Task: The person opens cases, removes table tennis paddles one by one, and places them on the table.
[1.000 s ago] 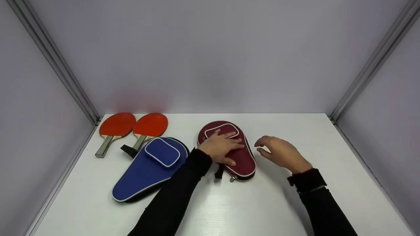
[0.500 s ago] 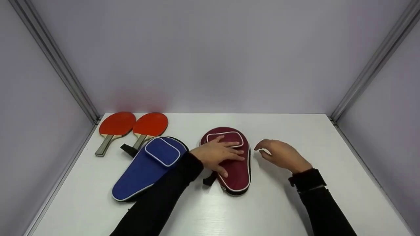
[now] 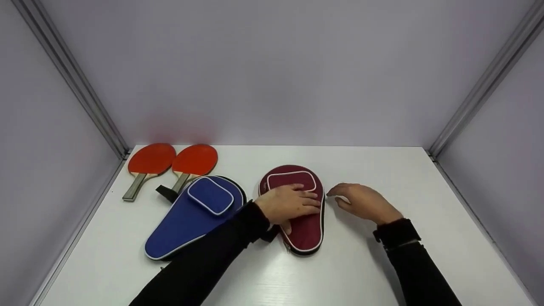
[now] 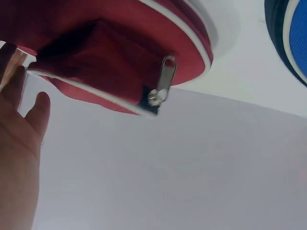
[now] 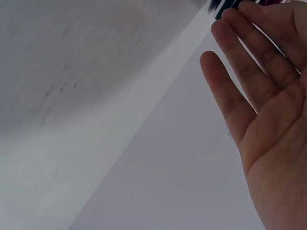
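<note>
My left hand (image 3: 291,203) rests on the maroon table tennis bat case (image 3: 307,233), fingers laid across its front below the white-piped pocket. In the left wrist view, a metal zipper pull (image 4: 167,74) hangs at the white-piped edge of the maroon fabric, and the thumb and fingertips sit at its left side. A black strap sticks out from under the left wrist. My right hand (image 3: 361,202) hovers at the case's right edge with fingers extended and slightly bent, holding nothing. From the right wrist, its palm (image 5: 283,134) shows bare.
Left of the maroon case lies a blue bat case (image 3: 182,229), partly covered by my left sleeve. Behind it are two red table tennis bats, one farther left (image 3: 152,159) and one (image 3: 195,159) with its handle beside a black strap (image 3: 167,193). Pale walls enclose the white table (image 3: 374,272).
The maroon case has turned more upright and slid towards me under my left hand. My left fingers have drawn closer together. The right hand has edged left to the case's side.
</note>
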Tool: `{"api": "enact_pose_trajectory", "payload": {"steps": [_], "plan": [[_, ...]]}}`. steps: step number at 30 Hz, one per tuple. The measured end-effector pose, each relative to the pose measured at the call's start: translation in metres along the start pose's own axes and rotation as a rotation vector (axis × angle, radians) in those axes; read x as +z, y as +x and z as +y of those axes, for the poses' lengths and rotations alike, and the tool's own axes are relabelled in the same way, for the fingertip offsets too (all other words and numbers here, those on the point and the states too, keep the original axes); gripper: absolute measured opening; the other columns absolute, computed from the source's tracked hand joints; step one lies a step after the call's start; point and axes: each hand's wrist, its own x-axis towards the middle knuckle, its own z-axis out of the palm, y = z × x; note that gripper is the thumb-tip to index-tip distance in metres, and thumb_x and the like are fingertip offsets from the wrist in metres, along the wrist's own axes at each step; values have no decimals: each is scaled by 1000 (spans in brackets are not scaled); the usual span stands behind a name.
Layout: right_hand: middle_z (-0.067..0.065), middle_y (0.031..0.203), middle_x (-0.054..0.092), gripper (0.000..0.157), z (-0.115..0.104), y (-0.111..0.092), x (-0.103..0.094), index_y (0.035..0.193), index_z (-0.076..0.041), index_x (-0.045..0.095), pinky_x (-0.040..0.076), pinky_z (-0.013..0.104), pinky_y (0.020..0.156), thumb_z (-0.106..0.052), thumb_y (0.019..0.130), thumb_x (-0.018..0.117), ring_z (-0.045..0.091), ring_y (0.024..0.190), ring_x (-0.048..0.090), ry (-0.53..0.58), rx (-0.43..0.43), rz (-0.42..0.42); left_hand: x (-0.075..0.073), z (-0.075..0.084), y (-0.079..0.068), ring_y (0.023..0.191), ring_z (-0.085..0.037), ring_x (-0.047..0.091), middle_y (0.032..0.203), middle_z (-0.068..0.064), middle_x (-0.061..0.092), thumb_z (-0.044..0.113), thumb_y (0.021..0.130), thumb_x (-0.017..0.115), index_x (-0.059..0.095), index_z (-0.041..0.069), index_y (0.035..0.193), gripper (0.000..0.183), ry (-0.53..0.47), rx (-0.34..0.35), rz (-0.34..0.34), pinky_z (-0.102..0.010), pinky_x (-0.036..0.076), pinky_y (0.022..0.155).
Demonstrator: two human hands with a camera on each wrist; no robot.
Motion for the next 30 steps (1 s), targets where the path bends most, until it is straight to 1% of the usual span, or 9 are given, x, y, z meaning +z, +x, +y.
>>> {"api": "enact_pose_trajectory", "payload": {"steps": [3,5,9,11,13,16,19,24,30], "plan": [[13,145,83,33,1,1,1,139,-5,84,63,59,121,-6,113,65,38,142,78,-10,-11,-3,-3,5,1,178,-7,38,188,14,48,71,88,88,46,30,181,110,73,29,14,-33,35,146],[13,147,83,33,1,1,1,139,-6,85,63,59,122,-6,113,65,37,143,78,-14,-18,-6,-3,7,1,177,-5,40,186,15,49,69,86,89,49,31,179,108,104,47,36,-32,37,145],[12,149,83,34,0,2,0,140,-7,85,62,59,123,-5,113,64,38,145,77,-9,-21,-16,-5,14,-1,174,-4,44,185,19,51,61,83,97,49,36,177,108,156,88,94,-32,41,143],[11,150,83,35,0,2,0,141,-8,85,61,59,124,-5,113,64,38,145,77,-6,-23,-21,-6,18,-1,174,-3,45,184,21,51,56,84,100,47,40,177,109,184,108,113,-32,42,143],[11,150,83,35,0,2,1,141,-8,85,61,60,124,-5,114,63,38,145,77,-1,-21,-28,-7,22,0,174,-3,45,183,23,51,53,87,101,47,44,177,105,209,123,112,-32,40,143],[12,151,82,36,0,2,1,141,-8,85,61,60,124,-5,114,62,39,146,77,9,-18,-39,-8,27,2,174,-3,44,181,26,54,50,91,100,51,47,173,95,208,135,97,-33,38,145],[12,153,81,37,0,2,2,142,-9,85,61,61,123,-5,114,62,39,146,76,21,-19,-43,-6,27,1,173,-4,46,177,25,58,49,89,102,58,45,167,90,188,141,110,-33,38,145],[11,154,81,38,-1,1,3,142,-12,86,62,61,121,-4,113,63,39,145,77,28,-32,-43,0,27,-3,167,-6,54,168,22,66,46,83,105,64,42,159,86,171,153,210,-32,42,142],[12,152,82,35,-3,1,3,139,-10,87,64,59,119,-4,112,65,37,142,79,8,-66,-43,5,25,-8,163,-7,58,165,19,68,41,89,98,63,39,158,77,209,137,309,-32,41,143]]}}
